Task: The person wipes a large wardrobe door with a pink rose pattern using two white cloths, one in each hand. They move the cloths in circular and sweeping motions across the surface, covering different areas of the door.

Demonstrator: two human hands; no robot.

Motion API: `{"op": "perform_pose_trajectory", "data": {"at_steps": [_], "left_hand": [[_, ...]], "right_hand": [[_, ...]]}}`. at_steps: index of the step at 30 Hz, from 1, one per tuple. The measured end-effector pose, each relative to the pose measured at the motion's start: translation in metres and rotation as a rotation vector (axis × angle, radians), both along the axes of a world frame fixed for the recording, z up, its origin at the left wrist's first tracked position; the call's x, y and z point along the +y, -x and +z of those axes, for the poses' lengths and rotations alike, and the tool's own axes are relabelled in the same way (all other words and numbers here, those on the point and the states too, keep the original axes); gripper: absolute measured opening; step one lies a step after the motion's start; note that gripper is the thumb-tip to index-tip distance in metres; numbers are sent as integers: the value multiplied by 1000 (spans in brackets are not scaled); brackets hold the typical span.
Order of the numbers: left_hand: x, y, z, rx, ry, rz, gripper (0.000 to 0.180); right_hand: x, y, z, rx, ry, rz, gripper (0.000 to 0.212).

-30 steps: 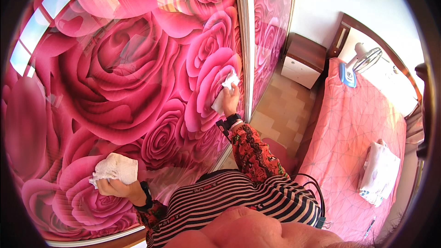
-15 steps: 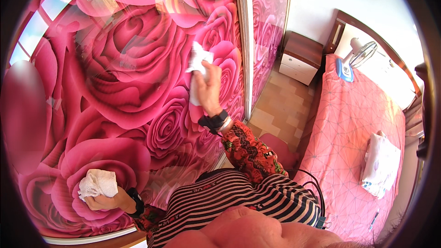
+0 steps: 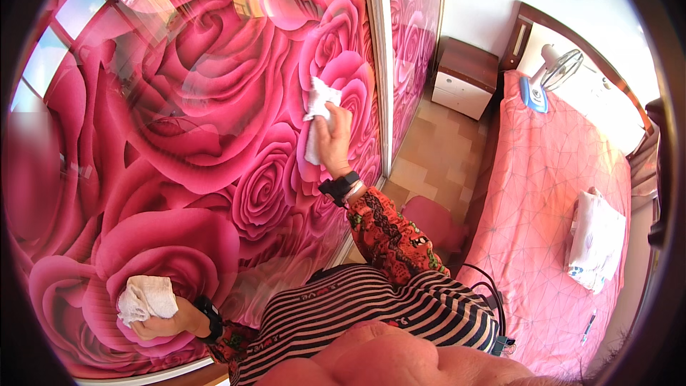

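Note:
A tall glossy sliding door panel printed with large pink roses fills the left half of the view. My right hand presses a white cloth against the panel near its right-hand edge, fingers closed round the cloth. Lower left, my left hand is closed on a crumpled off-white cloth, held at the panel's lower part. Whether that second cloth touches the surface I cannot tell. Both wrists carry black bands, and both arms wear red patterned sleeves.
A light door frame runs down beside the panel. On the right stands a bed with a pink cover, holding a small blue-and-white fan and folded white cloth. A brown-and-white nightstand and pink stool stand between.
My right hand with its white cloth has shifted slightly right along the panel. My left hand and its cloth have moved a little down and left. The view has tilted slightly.

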State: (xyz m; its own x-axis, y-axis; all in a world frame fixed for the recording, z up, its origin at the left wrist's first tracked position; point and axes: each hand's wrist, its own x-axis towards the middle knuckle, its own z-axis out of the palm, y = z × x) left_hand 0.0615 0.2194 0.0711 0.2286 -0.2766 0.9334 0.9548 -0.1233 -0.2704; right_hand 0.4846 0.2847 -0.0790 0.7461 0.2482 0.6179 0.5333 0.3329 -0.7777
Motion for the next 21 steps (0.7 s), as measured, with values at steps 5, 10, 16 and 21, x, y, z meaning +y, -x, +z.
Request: {"op": "perform_pose_trajectory", "data": {"at_steps": [5, 10, 16, 21], "left_hand": [[2, 11, -10, 19, 5, 12, 42], [2, 21, -15, 38, 53, -5, 46], [2, 27, -17, 43, 96, 10, 45], [-2, 23, -15, 36, 112, 11, 41]], "right_hand": [[6, -1, -120, 443, 178, -65, 39], [0, 13, -176, 637, 249, 50, 45], [-6, 42, -83, 474, 89, 40, 39], [-32, 82, 22, 9, 2, 108, 36]]}}
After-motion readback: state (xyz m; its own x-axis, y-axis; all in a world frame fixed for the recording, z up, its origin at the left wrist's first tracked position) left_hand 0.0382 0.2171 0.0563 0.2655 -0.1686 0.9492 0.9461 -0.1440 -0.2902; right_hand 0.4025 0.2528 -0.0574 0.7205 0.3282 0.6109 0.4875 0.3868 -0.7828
